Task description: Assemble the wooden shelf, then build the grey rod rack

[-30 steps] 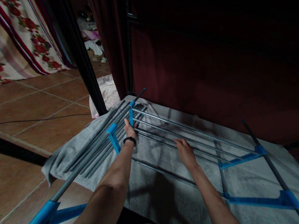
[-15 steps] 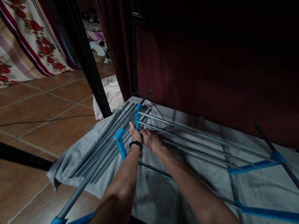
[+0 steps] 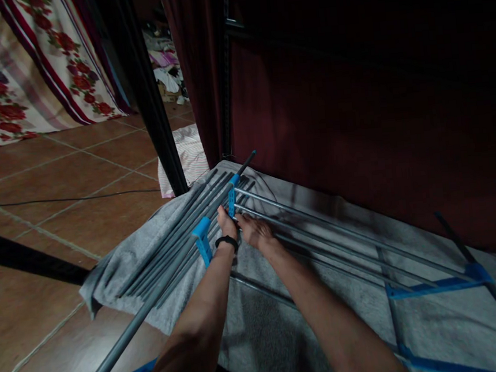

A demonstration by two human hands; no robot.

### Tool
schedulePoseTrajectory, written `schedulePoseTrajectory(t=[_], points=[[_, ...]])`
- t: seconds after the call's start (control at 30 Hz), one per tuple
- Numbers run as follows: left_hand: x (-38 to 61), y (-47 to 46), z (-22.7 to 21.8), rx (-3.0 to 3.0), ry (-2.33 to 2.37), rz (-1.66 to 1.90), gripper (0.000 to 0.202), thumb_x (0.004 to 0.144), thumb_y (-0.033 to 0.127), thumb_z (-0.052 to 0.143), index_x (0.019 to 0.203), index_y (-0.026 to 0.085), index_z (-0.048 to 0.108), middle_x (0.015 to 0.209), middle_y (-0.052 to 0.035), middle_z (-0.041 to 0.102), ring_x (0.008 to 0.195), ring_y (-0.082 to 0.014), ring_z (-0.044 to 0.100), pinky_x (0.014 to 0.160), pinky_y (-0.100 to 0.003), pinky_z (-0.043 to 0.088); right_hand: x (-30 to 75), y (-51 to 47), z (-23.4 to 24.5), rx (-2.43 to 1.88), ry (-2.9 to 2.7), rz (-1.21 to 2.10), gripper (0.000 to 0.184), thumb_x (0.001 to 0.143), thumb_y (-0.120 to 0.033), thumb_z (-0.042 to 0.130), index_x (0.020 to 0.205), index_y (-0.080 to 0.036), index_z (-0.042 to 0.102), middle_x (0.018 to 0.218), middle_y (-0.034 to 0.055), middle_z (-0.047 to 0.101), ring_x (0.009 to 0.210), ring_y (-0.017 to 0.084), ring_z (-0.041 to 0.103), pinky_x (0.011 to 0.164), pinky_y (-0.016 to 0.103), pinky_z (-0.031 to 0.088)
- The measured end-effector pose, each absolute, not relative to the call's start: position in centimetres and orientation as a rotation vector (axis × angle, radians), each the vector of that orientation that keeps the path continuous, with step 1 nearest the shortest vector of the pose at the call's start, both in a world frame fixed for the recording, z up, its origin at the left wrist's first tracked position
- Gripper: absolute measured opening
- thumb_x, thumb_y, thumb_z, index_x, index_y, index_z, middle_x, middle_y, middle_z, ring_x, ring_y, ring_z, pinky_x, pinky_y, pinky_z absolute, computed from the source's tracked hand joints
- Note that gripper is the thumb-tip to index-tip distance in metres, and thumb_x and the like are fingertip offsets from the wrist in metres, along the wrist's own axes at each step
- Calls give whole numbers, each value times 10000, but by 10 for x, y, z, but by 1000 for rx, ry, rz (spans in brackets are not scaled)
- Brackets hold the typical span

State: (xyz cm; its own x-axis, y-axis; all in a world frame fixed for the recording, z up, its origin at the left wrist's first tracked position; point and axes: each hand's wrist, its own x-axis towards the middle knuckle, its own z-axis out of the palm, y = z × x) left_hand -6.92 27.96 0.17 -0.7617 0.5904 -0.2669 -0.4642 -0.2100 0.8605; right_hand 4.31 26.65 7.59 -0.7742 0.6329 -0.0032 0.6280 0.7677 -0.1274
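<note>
My left hand (image 3: 227,222), with a black band (image 3: 227,243) at its wrist, is closed around the lower end of a blue plastic bracket (image 3: 232,200). Just right of it, my right hand (image 3: 254,229) has its fingers curled on the end of a metal tube by that bracket; the fingertips are partly hidden. Thin metal tubes (image 3: 321,227) run from the bracket to another blue bracket (image 3: 434,287) at the right. A second blue bracket (image 3: 202,241) sits on a long grey pole (image 3: 134,326), left of my left hand.
Several loose grey tubes (image 3: 170,239) lie side by side on a grey blanket (image 3: 261,335). Black posts (image 3: 148,96) stand at the left, and a dark red curtain (image 3: 333,120) hangs behind. Beyond are a tiled floor (image 3: 56,174) and floral cloth (image 3: 42,65).
The view has shifted slightly, so the frame and both hands appear a little further right. Both hands stay at the same bracket; the grip looks nearly the same.
</note>
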Motion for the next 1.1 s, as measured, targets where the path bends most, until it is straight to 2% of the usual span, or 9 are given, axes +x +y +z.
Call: schedulePoseTrajectory(t=[0.13, 0.3, 0.5, 0.7, 1.1], points=[[-67, 278, 4, 188, 1398, 2078, 600, 804, 749, 387, 577, 197, 456, 515, 35, 436, 435, -83, 417, 451, -223, 371, 42, 269, 74, -1051, -2860, 194, 371, 1000, -318, 264, 1292, -271, 489, 1084, 62, 661, 884, 206, 636, 756, 321, 463], [-67, 278, 2, 144, 1361, 2048, 583, 822, 712, 389, 571, 194, 481, 494, 28, 452, 406, -89, 422, 429, -226, 370, 42, 272, 73, -1043, -2806, 212, 371, 996, -326, 312, 1332, -302, 467, 1170, 37, 650, 1006, 208, 613, 813, 321, 461], [-71, 280, -3, 168, 1377, 2031, 579, 829, 697, 391, 661, 171, 567, 528, 12, 512, 443, -98, 487, 460, -220, 407, 41, 273, 73, -1091, -2816, 291, 359, 991, -311, 337, 1311, -308, 500, 1176, 23, 655, 1023, 197, 620, 821, 305, 461], [-72, 280, -6, 203, 1416, 2030, 586, 829, 701, 392, 660, 168, 571, 564, 3, 543, 465, -93, 501, 477, -215, 414, 40, 274, 72, -1143, -2863, 382, 374, 991, -312, 333, 1331, -331, 488, 1173, 8, 662, 952, 184, 644, 770, 292, 469], [-72, 280, -10, 211, 1425, 1999, 582, 801, 724, 413, 656, 177, 549, 551, 16, 526, 460, -91, 499, 488, -212, 417, 40, 277, 76, -1103, -2823, 452, 347, 981, -324, 342, 1263, -296, 542, 1190, 14, 659, 1017, 198, 617, 827, 299, 459]])
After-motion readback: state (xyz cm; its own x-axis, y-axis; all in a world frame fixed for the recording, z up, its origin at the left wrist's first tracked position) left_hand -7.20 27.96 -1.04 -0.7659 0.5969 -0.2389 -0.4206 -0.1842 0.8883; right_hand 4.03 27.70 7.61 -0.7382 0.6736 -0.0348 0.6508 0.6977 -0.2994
